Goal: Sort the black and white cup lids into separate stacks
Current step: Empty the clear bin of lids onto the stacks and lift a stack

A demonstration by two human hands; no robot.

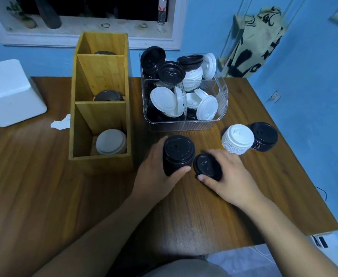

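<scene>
Black stacking is going on at the near middle: the left hand [156, 172] is gripping the tall black stack [179, 154], and the right hand [230, 176] is pinching a black lid [208, 166] just right of it. Next, that lid is likely needing lifting on top.

A brown wooden table [44, 186] holds a yellow wooden box [101, 162], a clear plastic tub [184, 124], and, at right, a white lid stack [237, 138] beside a black lid stack [264, 135].
</scene>
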